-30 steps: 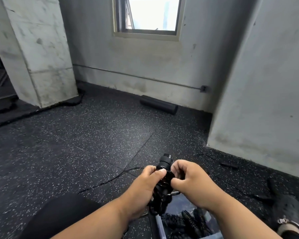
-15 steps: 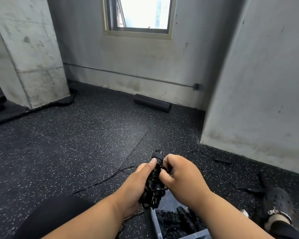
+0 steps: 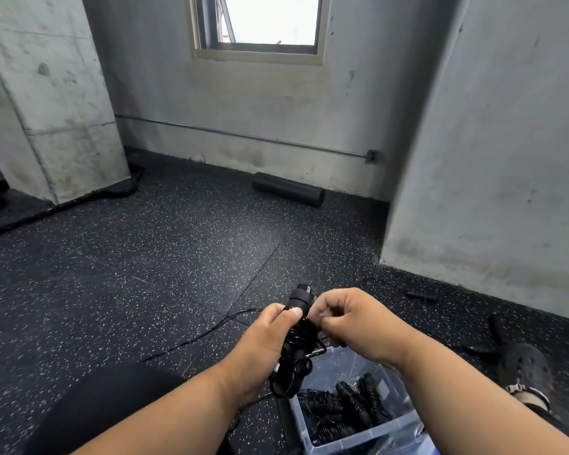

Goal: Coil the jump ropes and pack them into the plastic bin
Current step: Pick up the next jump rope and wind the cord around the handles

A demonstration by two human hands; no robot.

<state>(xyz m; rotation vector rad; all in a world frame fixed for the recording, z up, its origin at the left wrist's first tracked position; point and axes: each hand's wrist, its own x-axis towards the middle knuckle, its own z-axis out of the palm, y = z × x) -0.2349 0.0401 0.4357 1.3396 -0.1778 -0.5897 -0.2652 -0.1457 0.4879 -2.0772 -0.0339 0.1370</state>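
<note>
My left hand (image 3: pixel 263 343) grips a black jump rope (image 3: pixel 298 336) by its handles, with thin cord coiled round them. My right hand (image 3: pixel 352 320) pinches the cord just beside the handles. A loose length of the cord (image 3: pixel 204 334) trails left across the floor. Below my hands stands the clear plastic bin (image 3: pixel 355 436), holding several coiled black ropes (image 3: pixel 345 405).
Speckled black rubber floor (image 3: pixel 145 274) stretches ahead. A black foam roller (image 3: pixel 288 188) lies by the far wall. Concrete pillars rise at left (image 3: pixel 50 103) and right (image 3: pixel 493 159). My black shoe (image 3: pixel 526 367) and small dark bits (image 3: pixel 421 295) lie at the right.
The view has shifted slightly. My right hand has worked the cord round the handles and now pinches it a little to the right; my left hand keeps its grip.
</note>
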